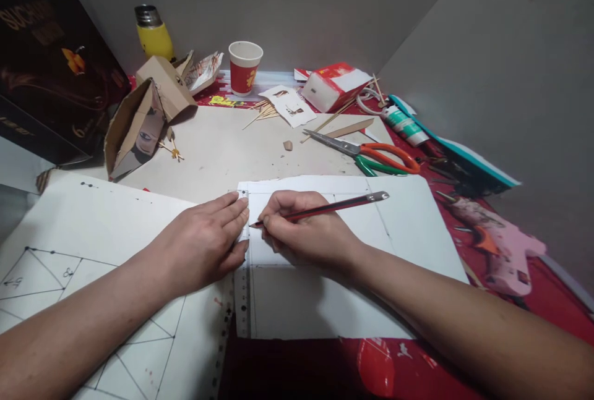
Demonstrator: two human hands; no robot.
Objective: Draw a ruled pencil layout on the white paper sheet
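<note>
My right hand (309,227) is closed around a red-and-black pencil (334,204), its point touching a white sheet (371,301) close to the ruler's right edge. Flat on a clear ruler (244,301) lies my left hand (213,233), fingers stretched out and pressing it down near the sheet's left side. The ruler runs upright along that side, its upper part partly covered by my fingers. Thin straight lines cross the white sheet. Under my left forearm is a larger paper (153,227) with black lines forming triangles.
Scissors (357,149) with orange and green handles lie beyond the sheet. A pink glue gun (501,245) rests to the right. Farther back stand a paper cup (245,69), a yellow bottle (155,35), cardboard pieces (134,131) and a dark box (51,60). Wooden sticks (264,110) lie behind.
</note>
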